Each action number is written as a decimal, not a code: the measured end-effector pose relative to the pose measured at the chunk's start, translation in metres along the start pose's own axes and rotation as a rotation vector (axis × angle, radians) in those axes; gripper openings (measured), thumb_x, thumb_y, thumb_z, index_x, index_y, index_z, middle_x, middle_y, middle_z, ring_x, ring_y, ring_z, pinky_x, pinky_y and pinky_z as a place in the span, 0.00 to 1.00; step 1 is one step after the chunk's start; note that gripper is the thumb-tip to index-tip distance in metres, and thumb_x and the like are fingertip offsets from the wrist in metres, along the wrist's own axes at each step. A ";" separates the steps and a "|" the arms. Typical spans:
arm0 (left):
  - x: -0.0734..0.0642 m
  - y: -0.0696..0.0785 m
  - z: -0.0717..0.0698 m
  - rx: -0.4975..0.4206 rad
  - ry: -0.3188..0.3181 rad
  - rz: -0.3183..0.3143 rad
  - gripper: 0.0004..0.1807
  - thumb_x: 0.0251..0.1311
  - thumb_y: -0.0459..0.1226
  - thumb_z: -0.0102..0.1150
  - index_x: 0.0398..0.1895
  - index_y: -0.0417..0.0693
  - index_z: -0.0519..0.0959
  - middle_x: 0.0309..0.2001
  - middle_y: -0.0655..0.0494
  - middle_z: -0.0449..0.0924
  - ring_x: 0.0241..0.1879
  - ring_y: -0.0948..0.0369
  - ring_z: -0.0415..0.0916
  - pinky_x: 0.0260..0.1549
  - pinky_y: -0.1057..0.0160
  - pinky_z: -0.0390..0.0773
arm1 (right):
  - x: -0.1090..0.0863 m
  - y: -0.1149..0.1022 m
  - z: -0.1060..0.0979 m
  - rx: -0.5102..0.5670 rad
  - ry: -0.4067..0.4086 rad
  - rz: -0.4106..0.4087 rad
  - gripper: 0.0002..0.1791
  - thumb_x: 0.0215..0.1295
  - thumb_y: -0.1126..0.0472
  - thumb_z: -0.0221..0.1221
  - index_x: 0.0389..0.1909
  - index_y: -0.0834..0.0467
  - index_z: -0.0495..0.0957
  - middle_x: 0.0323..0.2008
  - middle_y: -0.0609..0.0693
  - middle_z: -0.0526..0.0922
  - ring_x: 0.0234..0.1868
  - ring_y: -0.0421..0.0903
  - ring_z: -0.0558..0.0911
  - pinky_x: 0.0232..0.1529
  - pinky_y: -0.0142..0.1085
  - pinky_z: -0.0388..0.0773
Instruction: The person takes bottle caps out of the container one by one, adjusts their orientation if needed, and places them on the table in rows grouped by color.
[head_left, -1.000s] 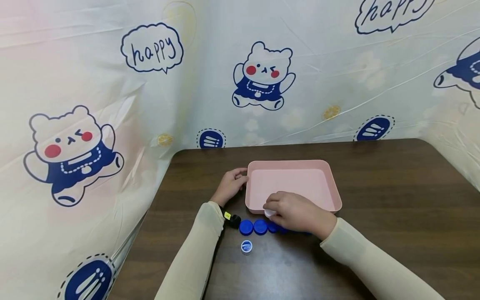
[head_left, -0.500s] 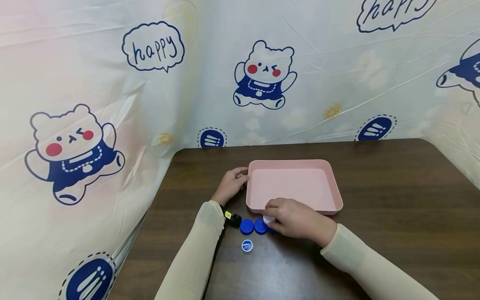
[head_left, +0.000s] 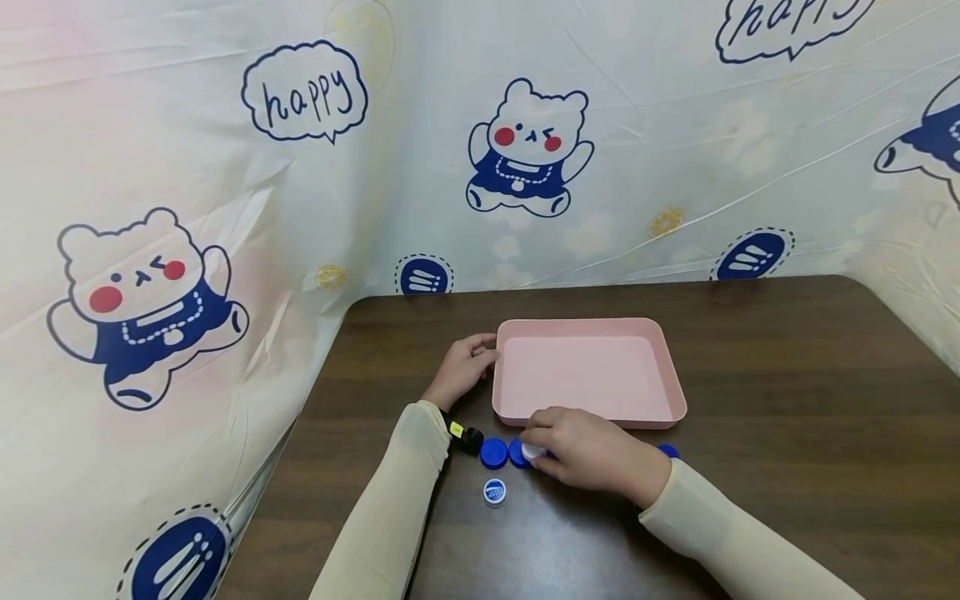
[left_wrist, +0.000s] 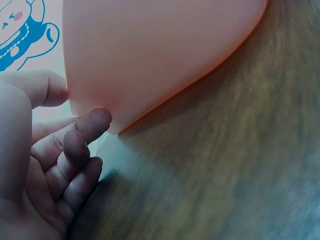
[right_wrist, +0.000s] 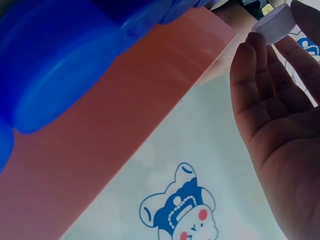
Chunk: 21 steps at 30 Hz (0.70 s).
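My right hand (head_left: 588,450) pinches a small white ridged bottle cap (right_wrist: 275,25) between thumb and fingertips. In the head view that white cap overlaps the second blue cap (head_left: 517,453) of a row in front of the pink tray (head_left: 588,423). At the row's left end lies another blue cap (head_left: 493,453); the hand and forearm hide the middle of the row. My left hand (head_left: 461,368) rests its thumb and fingertips at the tray's left wall, the other fingers loosely bent. Large and close, the blue caps (right_wrist: 65,70) also fill the right wrist view's upper left.
Nearer the front edge stands a small round container (head_left: 494,492) with a blue-and-white top. Another blue cap (head_left: 669,451) shows beyond the right wrist. A black wrist camera (head_left: 469,441) sits on the left wrist, beside the row. A printed curtain (head_left: 420,167) hangs behind the brown table (head_left: 787,433).
My right hand has moved slightly toward me and left, bringing the white cap from the tray's front rim to the blue row. The left hand stays at the tray.
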<state>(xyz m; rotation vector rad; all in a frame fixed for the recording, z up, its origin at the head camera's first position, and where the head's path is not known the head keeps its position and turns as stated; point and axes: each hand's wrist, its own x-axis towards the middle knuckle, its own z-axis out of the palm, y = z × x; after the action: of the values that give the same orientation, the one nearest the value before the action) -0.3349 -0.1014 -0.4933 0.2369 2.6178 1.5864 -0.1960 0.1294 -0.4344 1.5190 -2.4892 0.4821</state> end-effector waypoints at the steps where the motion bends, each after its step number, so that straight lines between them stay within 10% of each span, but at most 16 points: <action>1: 0.000 0.000 0.000 0.001 -0.001 -0.001 0.21 0.65 0.42 0.58 0.60 0.48 0.76 0.24 0.52 0.79 0.24 0.55 0.74 0.32 0.58 0.75 | 0.000 -0.001 0.001 -0.003 0.003 -0.004 0.13 0.58 0.60 0.68 0.43 0.59 0.84 0.39 0.46 0.81 0.40 0.40 0.79 0.44 0.35 0.77; 21: 0.001 -0.003 0.002 -0.024 0.006 0.013 0.21 0.63 0.43 0.59 0.58 0.49 0.77 0.24 0.51 0.79 0.23 0.55 0.73 0.30 0.58 0.74 | 0.000 -0.013 0.003 0.013 -0.072 -0.017 0.13 0.61 0.58 0.67 0.45 0.57 0.84 0.41 0.45 0.80 0.41 0.37 0.78 0.45 0.32 0.76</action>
<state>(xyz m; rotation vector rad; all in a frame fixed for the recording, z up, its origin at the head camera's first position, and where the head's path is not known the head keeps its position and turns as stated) -0.3361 -0.1009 -0.4964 0.2480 2.6052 1.6247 -0.1839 0.1227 -0.4349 1.5883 -2.5292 0.4499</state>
